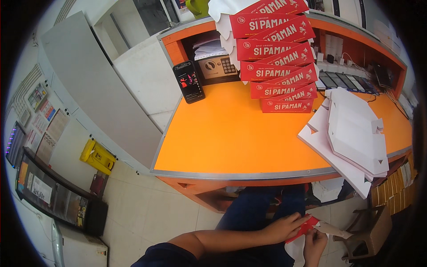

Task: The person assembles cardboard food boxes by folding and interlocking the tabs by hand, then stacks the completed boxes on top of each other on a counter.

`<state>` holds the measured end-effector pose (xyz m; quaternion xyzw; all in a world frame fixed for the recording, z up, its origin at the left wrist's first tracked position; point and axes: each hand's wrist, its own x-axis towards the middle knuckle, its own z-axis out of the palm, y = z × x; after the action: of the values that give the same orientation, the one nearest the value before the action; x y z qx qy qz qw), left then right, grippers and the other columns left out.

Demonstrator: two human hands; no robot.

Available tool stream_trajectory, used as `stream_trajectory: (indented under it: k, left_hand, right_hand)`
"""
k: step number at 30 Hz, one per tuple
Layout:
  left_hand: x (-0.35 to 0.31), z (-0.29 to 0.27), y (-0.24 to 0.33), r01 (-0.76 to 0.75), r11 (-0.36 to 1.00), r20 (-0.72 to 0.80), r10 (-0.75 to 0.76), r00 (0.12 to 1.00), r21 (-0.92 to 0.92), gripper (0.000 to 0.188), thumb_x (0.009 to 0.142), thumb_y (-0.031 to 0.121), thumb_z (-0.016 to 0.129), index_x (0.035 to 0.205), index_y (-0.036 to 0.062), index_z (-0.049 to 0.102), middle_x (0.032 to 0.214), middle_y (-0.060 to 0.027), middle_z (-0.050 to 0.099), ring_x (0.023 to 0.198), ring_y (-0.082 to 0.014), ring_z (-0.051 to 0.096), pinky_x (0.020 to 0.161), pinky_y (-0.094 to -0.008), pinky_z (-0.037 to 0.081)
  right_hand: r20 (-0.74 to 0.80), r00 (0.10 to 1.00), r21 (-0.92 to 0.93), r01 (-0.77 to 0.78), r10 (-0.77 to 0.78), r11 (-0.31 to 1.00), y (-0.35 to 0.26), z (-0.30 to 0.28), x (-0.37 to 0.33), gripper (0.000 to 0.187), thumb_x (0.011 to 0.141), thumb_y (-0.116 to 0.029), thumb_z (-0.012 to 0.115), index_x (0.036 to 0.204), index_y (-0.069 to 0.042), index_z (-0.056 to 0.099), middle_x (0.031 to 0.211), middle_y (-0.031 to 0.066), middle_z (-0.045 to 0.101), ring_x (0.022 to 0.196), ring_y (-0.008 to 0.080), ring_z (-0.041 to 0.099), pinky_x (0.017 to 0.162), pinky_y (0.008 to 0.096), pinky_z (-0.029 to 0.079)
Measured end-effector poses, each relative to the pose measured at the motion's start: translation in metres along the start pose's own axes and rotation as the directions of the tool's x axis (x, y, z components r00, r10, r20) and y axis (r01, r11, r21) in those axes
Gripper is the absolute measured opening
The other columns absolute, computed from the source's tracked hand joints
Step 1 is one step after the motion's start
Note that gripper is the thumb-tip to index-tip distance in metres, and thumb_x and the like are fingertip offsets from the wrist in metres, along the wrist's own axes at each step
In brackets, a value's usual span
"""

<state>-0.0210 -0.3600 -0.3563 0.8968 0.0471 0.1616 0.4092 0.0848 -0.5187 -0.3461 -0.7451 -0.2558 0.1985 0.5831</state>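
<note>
Low over my lap, my left hand (284,228) and my right hand (315,248) both grip one red and white cardboard food box (307,228). My left fingers lie closed over its red panel. The right hand pinches the box's near side, with its thumb and fingers bent. A pale flap sticks out to the right of the box, and white card hangs below between the hands. On the orange table rises a tall, leaning stack of folded red boxes (279,71). Flat white box blanks (356,133) lie piled at the table's right, overhanging the front edge.
A phone (189,82) with a lit screen leans upright against a small safe (218,66) at the back left of the orange table (222,138). Several phones (344,82) lie in a row at the back right. A brown plastic stool (369,236) stands to my right.
</note>
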Motion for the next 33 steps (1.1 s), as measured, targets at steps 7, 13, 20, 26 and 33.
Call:
stream_trajectory:
  k: [7, 13, 20, 26, 33]
  left_hand:
    - [0.000, -0.001, 0.001, 0.005, 1.000, 0.011, -0.005, 1.000, -0.005, 0.063, 0.094, 0.011, 0.061, 0.153, 0.0093, 0.038, 0.117, -0.0147, 0.050, 0.098, -0.0327, 0.063, 0.083, -0.0401, 0.056]
    - [0.000, 0.001, 0.002, 0.001, 1.000, -0.032, -0.001, 1.000, -0.006, 0.061, 0.094, 0.010, 0.061, 0.151, 0.0081, 0.040, 0.117, -0.0152, 0.051, 0.100, -0.0333, 0.063, 0.085, -0.0399, 0.055]
    - [0.004, -0.014, 0.009, 0.006, 0.997, -0.019, -0.007, 1.000, -0.074, 0.062, 0.094, 0.013, 0.062, 0.151, 0.0079, 0.039, 0.124, -0.0158, 0.051, 0.106, -0.0340, 0.061, 0.088, -0.0397, 0.054]
    - [-0.001, -0.031, 0.012, 0.017, 0.984, 0.015, -0.014, 1.000, -0.179, 0.073, 0.091, 0.019, 0.068, 0.154, 0.0093, 0.034, 0.130, -0.0170, 0.050, 0.115, -0.0373, 0.058, 0.092, -0.0408, 0.052]
    - [-0.019, -0.027, -0.016, 0.325, 0.830, 0.056, -0.337, 0.940, -0.453, 0.066, 0.094, 0.015, 0.067, 0.152, 0.0110, 0.037, 0.128, -0.0154, 0.055, 0.113, -0.0264, 0.060, 0.088, -0.0375, 0.053]
  right_hand:
    - [0.058, 0.989, 0.126, -0.139, 0.133, 0.982, -0.011, 0.002, -0.002, 0.024, 0.092, 0.004, 0.061, 0.115, 0.009, 0.055, 0.114, 0.0161, 0.064, 0.102, 0.0196, 0.064, 0.090, 0.0320, 0.051]
    - [-0.020, 0.999, 0.121, -0.045, 0.048, 0.992, -0.008, 0.011, -0.008, 0.026, 0.091, 0.003, 0.064, 0.116, 0.009, 0.056, 0.111, 0.0142, 0.063, 0.102, 0.0216, 0.062, 0.091, 0.0345, 0.050]
    - [0.059, 0.965, 0.210, -0.260, 0.254, 0.942, -0.011, 0.001, -0.005, 0.025, 0.090, -0.001, 0.064, 0.114, 0.000, 0.056, 0.092, 0.0038, 0.057, 0.078, 0.0116, 0.053, 0.070, 0.0259, 0.045]
    - [0.054, 0.980, 0.121, -0.198, 0.193, 0.973, 0.024, 0.005, -0.005, 0.027, 0.087, 0.001, 0.066, 0.113, -0.002, 0.058, 0.092, 0.0030, 0.060, 0.080, 0.0125, 0.056, 0.070, 0.0256, 0.046]
    - [0.129, 0.990, 0.011, -0.055, 0.053, 0.998, 0.014, 0.017, -0.003, 0.003, 0.092, -0.001, 0.063, 0.092, 0.001, 0.061, 0.091, 0.0076, 0.063, 0.078, 0.0144, 0.059, 0.066, 0.0275, 0.046]
